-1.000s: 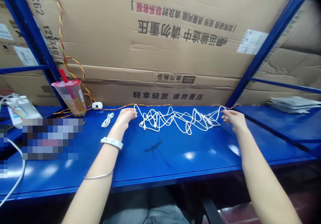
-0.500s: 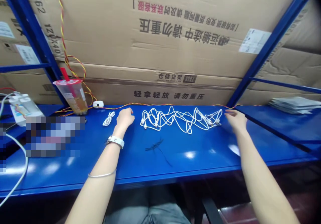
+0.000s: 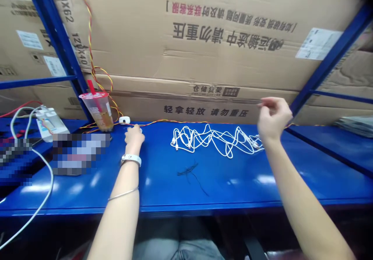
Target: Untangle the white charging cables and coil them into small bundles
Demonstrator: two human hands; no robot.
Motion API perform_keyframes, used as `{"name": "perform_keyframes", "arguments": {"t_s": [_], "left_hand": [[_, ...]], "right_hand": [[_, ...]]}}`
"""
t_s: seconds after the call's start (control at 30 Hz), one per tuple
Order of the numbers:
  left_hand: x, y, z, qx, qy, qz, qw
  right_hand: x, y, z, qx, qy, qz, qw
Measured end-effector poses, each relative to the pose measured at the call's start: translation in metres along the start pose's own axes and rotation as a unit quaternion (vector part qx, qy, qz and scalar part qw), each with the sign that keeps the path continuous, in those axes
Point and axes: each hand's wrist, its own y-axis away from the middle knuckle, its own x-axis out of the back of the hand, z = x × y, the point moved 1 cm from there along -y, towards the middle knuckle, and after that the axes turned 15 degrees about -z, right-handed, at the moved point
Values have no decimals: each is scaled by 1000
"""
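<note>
My left hand [image 3: 134, 137] lies on the blue tabletop with its fingers closed over a small coiled white cable [image 3: 141, 130]; most of that coil is hidden beneath the hand. My right hand [image 3: 274, 118] is raised above the table, its fingers curled in toward the thumb, and nothing shows in it. Several tangled white charging cables [image 3: 210, 135] are spread in a long row between the hands, their right end partly behind my right hand. Nearer to me lie thin black ties [image 3: 188, 170], loose on the surface.
A drink cup [image 3: 99, 110] with a red straw stands at the back left, beside a small white case [image 3: 124, 120]. Farther left are a white power strip [image 3: 52, 126] and a blurred-out item [image 3: 78, 153]. Large cardboard [image 3: 186, 65] backs the blue shelf [image 3: 163, 192].
My left hand has moved left, onto the small coiled cable. My right hand has risen off the table beside the tangled cables. The camera view has shifted slightly left.
</note>
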Motion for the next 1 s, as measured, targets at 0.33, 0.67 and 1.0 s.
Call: {"name": "perform_keyframes", "arguments": {"t_s": [0.33,0.67,1.0], "left_hand": [[-7,22,46,-145,402,-258,867],[-49,66,91,-344,319,-307,828],[-61,82,102,-415,227,-210,855]], "right_hand": [[-94,59,-74,-30,-212,-334,918],[-113,96,-65,-184,-306,-442,823],[-111,94,-61,-201,-336,-412,823]]}}
